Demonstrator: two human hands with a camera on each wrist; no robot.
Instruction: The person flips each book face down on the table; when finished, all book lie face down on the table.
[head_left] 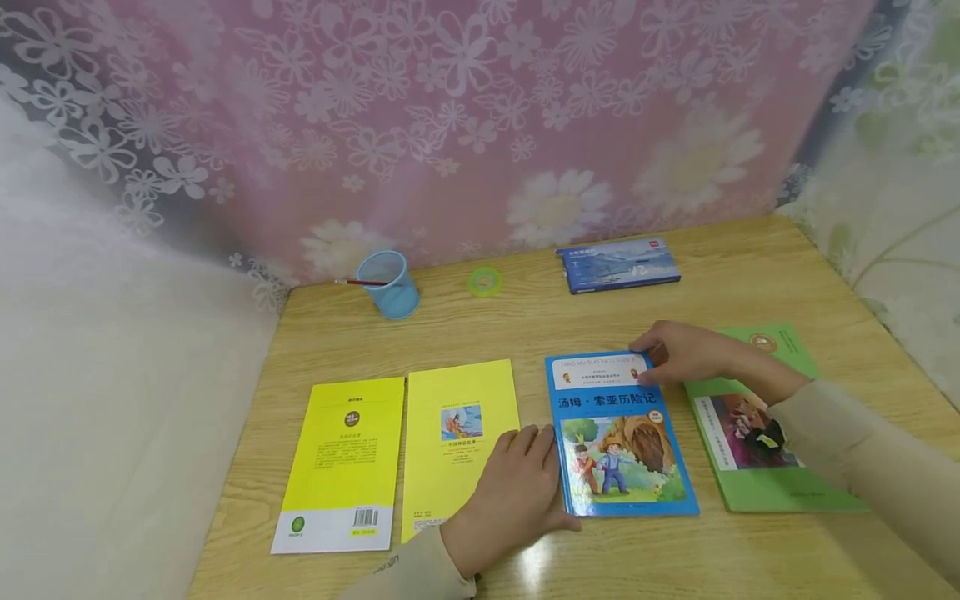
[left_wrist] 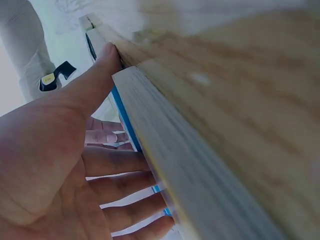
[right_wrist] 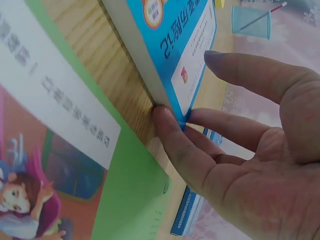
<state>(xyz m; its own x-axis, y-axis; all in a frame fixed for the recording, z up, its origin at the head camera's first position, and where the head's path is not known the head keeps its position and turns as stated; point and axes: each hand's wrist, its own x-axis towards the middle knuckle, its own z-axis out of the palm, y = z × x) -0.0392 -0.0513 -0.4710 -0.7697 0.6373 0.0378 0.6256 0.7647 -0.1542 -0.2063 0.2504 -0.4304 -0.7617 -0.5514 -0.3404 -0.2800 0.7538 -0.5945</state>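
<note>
Blue book lies lengthwise, top toward 12 o'clock; straight-fingered left hand touches 9-o'clock edge, half-open right hand holds 1-o'clock corner.

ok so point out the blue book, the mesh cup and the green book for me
Blue book (head_left: pixel 624 446): head view, on its front cover picture.
Mesh cup (head_left: pixel 397 301): head view, on its outer wall.
Green book (head_left: pixel 741 433): head view, on its cover picture.
</note>
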